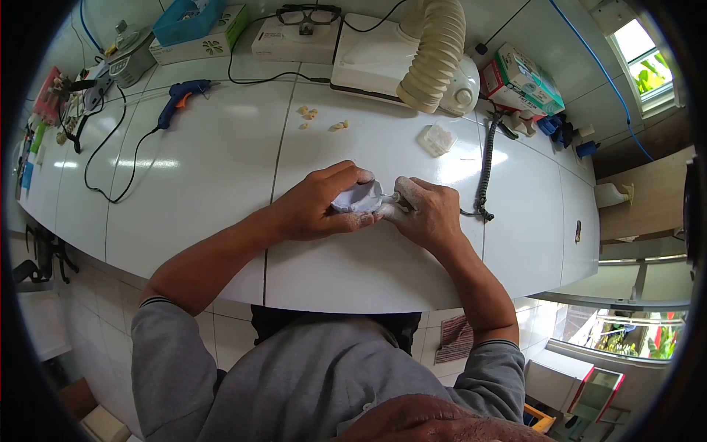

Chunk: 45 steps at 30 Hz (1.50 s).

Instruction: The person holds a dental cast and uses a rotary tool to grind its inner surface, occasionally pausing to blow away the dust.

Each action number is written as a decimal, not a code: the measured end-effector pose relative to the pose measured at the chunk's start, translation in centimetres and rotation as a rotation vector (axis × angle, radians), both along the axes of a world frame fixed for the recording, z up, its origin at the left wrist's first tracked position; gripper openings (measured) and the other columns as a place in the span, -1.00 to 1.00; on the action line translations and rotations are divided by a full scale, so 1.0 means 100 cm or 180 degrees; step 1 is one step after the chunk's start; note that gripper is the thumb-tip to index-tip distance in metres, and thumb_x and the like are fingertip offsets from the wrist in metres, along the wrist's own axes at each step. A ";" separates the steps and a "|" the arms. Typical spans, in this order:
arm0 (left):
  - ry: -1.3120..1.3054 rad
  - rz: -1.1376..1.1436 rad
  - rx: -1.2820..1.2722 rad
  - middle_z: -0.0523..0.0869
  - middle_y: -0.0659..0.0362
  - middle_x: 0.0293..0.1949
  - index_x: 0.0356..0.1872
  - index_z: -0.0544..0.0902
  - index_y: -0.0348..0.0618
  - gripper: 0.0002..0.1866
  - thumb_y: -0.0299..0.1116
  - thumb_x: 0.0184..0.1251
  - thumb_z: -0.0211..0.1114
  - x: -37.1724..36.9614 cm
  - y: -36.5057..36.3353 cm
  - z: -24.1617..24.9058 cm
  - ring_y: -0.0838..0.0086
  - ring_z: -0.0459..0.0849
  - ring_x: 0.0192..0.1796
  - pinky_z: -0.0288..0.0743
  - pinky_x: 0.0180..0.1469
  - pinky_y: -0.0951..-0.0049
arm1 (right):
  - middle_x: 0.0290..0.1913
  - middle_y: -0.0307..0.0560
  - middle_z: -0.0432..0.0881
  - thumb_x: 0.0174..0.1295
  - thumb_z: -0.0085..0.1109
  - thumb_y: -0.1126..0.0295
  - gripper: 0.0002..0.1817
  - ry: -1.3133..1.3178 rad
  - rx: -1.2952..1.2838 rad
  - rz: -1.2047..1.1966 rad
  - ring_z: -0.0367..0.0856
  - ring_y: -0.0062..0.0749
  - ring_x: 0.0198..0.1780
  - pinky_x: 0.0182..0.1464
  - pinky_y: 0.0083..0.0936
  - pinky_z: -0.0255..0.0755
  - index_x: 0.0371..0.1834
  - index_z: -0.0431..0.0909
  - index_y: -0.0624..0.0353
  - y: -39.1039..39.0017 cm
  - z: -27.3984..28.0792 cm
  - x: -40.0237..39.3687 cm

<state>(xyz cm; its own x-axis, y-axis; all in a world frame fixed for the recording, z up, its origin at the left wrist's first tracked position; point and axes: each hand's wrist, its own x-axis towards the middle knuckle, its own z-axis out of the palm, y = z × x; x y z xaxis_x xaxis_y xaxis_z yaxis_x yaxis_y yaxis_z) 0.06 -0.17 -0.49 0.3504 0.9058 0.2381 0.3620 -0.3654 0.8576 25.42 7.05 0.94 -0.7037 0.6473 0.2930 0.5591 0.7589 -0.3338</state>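
Note:
My left hand [331, 199] is wrapped around a pale, dished plaster cast [359, 197], with thumb and fingers at its edges. White dust coats the fingertips of both hands. My right hand [427, 210] is closed around a rotary handpiece [397, 197], mostly hidden in the grip. Its thin metal tip points left, right at the edge of the cast. Both hands are close together over the white table [353, 272].
Small yellowish pieces [339, 126] and a clear box [437, 139] lie beyond my hands. A coiled black cord [486, 169] runs down on the right. Farther back stands a white machine with a ribbed hose [434, 59]. A blue glue gun [177, 102] lies at left.

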 end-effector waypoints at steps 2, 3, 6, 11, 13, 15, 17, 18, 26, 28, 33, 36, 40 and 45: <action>-0.0017 0.0004 -0.0036 0.67 -0.04 -0.02 0.28 0.63 -0.36 -0.31 0.05 0.39 0.48 0.000 0.000 0.002 0.11 0.72 -0.04 0.62 0.06 0.19 | -0.40 -0.19 0.72 0.14 0.63 -0.12 -0.50 -0.0041 -0.0055 -0.0050 0.75 -0.03 -0.39 -0.37 -0.14 0.55 -0.37 0.58 0.03 0.000 -0.001 0.000; -0.0011 -0.0002 0.0001 0.67 -0.04 -0.02 0.28 0.63 -0.36 -0.31 0.05 0.39 0.49 0.000 0.000 0.001 0.11 0.72 -0.04 0.62 0.06 0.19 | -0.40 -0.19 0.72 0.14 0.62 -0.12 -0.50 -0.0054 -0.0063 -0.0056 0.75 -0.03 -0.39 -0.37 -0.14 0.55 -0.37 0.58 0.03 0.000 0.000 0.000; -0.0033 0.0001 0.0077 0.67 -0.03 -0.02 0.27 0.64 -0.33 -0.35 0.02 0.39 0.50 0.000 0.001 -0.002 0.13 0.72 -0.03 0.61 0.06 0.22 | -0.39 -0.19 0.73 0.16 0.62 -0.10 -0.52 -0.0092 -0.0055 -0.0026 0.76 -0.03 -0.38 -0.36 -0.13 0.56 -0.36 0.59 0.03 0.000 0.001 0.001; -0.0152 0.0046 0.0118 0.68 0.01 -0.04 0.24 0.66 -0.27 -0.42 -0.06 0.38 0.52 0.001 0.000 -0.003 0.19 0.71 -0.04 0.58 0.06 0.26 | -0.37 -0.21 0.74 0.18 0.60 -0.07 -0.55 -0.0106 -0.0060 -0.0028 0.77 -0.04 -0.36 -0.35 -0.13 0.57 -0.34 0.61 0.02 -0.001 0.001 0.000; -0.0125 0.0042 0.0150 0.67 0.01 -0.05 0.23 0.66 -0.28 -0.42 -0.06 0.38 0.53 0.001 0.000 -0.003 0.20 0.70 -0.05 0.58 0.05 0.26 | -0.37 -0.21 0.75 0.19 0.60 -0.07 -0.56 -0.0116 -0.0015 -0.0009 0.78 -0.05 -0.36 -0.35 -0.13 0.57 -0.34 0.61 0.02 -0.001 0.001 0.001; -0.0117 0.0042 0.0166 0.67 0.02 -0.05 0.22 0.66 -0.28 -0.43 -0.06 0.38 0.53 0.000 0.000 -0.003 0.20 0.70 -0.06 0.58 0.05 0.26 | -0.37 -0.21 0.74 0.18 0.60 -0.06 -0.56 -0.0111 -0.0055 -0.0005 0.78 -0.05 -0.36 -0.35 -0.13 0.56 -0.34 0.62 0.02 -0.001 0.001 0.000; -0.0129 0.0047 0.0165 0.67 0.02 -0.06 0.21 0.66 -0.28 -0.43 -0.06 0.38 0.53 0.000 0.001 -0.005 0.20 0.69 -0.06 0.58 0.04 0.26 | -0.38 -0.21 0.74 0.18 0.60 -0.06 -0.56 -0.0099 -0.0071 0.0010 0.77 -0.05 -0.37 -0.36 -0.14 0.56 -0.34 0.62 0.02 0.000 0.001 0.000; -0.0112 0.0049 0.0177 0.67 0.01 -0.06 0.21 0.66 -0.28 -0.43 -0.07 0.37 0.53 0.000 0.001 -0.005 0.20 0.69 -0.06 0.58 0.04 0.26 | -0.38 -0.21 0.74 0.18 0.60 -0.06 -0.56 -0.0090 -0.0067 0.0022 0.77 -0.05 -0.37 -0.36 -0.14 0.56 -0.34 0.62 0.02 0.000 0.001 0.000; -0.0173 0.0058 0.0163 0.67 0.01 -0.05 0.21 0.65 -0.28 -0.44 -0.08 0.37 0.53 0.000 0.001 -0.007 0.20 0.69 -0.05 0.58 0.06 0.27 | -0.41 -0.18 0.72 0.13 0.65 -0.02 -0.54 0.0025 0.0020 0.0044 0.73 -0.07 -0.43 -0.40 -0.18 0.54 -0.39 0.59 0.07 0.000 0.000 -0.001; -0.0103 0.0024 -0.0054 0.68 -0.04 0.02 0.27 0.63 -0.34 -0.33 -0.02 0.31 0.52 -0.001 0.000 -0.002 0.12 0.73 0.00 0.62 0.11 0.23 | -0.44 -0.14 0.70 0.08 0.72 0.11 -0.56 0.0037 0.0103 0.0094 0.71 -0.14 -0.48 -0.41 -0.26 0.54 -0.38 0.59 0.12 0.000 0.002 -0.001; -0.0007 -0.0007 -0.0097 0.69 -0.07 0.06 0.31 0.62 -0.38 -0.26 0.02 0.29 0.50 -0.003 0.001 -0.002 0.08 0.75 0.03 0.64 0.13 0.20 | -0.45 -0.14 0.70 0.07 0.73 0.10 -0.54 0.0043 0.0070 0.0049 0.71 -0.14 -0.49 -0.41 -0.26 0.53 -0.38 0.58 0.12 0.000 0.002 -0.001; -0.0050 0.0009 0.0020 0.68 -0.04 0.03 0.29 0.63 -0.35 -0.31 0.00 0.32 0.51 -0.002 0.001 -0.005 0.11 0.73 0.00 0.62 0.11 0.21 | -0.42 -0.18 0.72 0.12 0.67 -0.03 -0.52 0.0014 0.0005 -0.0006 0.73 -0.07 -0.44 -0.40 -0.19 0.53 -0.38 0.58 0.07 0.000 0.000 0.000; -0.0145 0.0056 0.0182 0.67 0.02 -0.05 0.23 0.66 -0.28 -0.42 -0.05 0.38 0.53 0.000 0.001 -0.008 0.19 0.70 -0.06 0.58 0.05 0.26 | -0.39 -0.19 0.74 0.14 0.65 -0.08 -0.51 0.0007 -0.0042 -0.0037 0.76 -0.05 -0.40 -0.39 -0.16 0.54 -0.36 0.58 0.04 0.000 0.000 0.000; -0.0095 0.0038 0.0111 0.67 0.01 -0.04 0.24 0.65 -0.28 -0.41 -0.06 0.37 0.54 -0.001 0.001 -0.004 0.19 0.70 -0.05 0.58 0.06 0.27 | -0.38 -0.19 0.75 0.13 0.65 -0.07 -0.51 0.0035 -0.0001 -0.0046 0.76 -0.06 -0.39 -0.38 -0.16 0.56 -0.35 0.59 0.05 0.000 -0.001 -0.001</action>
